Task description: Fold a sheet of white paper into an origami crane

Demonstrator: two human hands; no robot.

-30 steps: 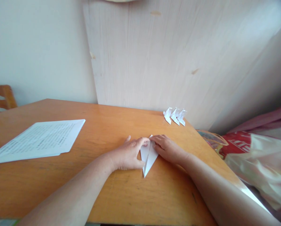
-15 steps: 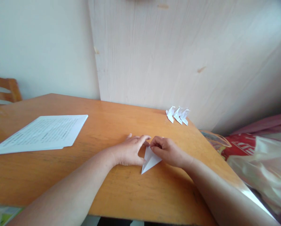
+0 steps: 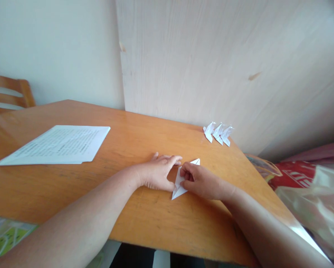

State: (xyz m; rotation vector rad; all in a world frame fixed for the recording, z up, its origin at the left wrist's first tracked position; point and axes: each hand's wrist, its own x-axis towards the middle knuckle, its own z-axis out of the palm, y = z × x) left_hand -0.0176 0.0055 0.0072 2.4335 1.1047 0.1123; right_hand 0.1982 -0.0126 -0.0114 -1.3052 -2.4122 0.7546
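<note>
A small sheet of white paper [image 3: 178,188], folded to a narrow pointed shape, lies on the wooden table in front of me. My left hand [image 3: 159,173] rests at its left side, thumb tip at the paper's edge and fingers spread apart. Over the paper's middle, my right hand [image 3: 202,180] has its fingers curled, with thumb and forefinger closed on the paper. That hand covers part of the sheet; one tip sticks out beyond the knuckles and another points toward me.
Three folded white paper pieces [image 3: 217,134] stand in a row by the wall. Printed sheets [image 3: 69,143] lie stacked at the left of the wooden table [image 3: 144,219]. A chair [image 3: 27,93] is at far left; red and white bags [image 3: 298,180] sit beyond the right edge.
The view has shifted slightly. My right thumb and fingers have moved along the folded paper, and its far tip now shows past my knuckles. My left hand stays at the paper's left edge.
</note>
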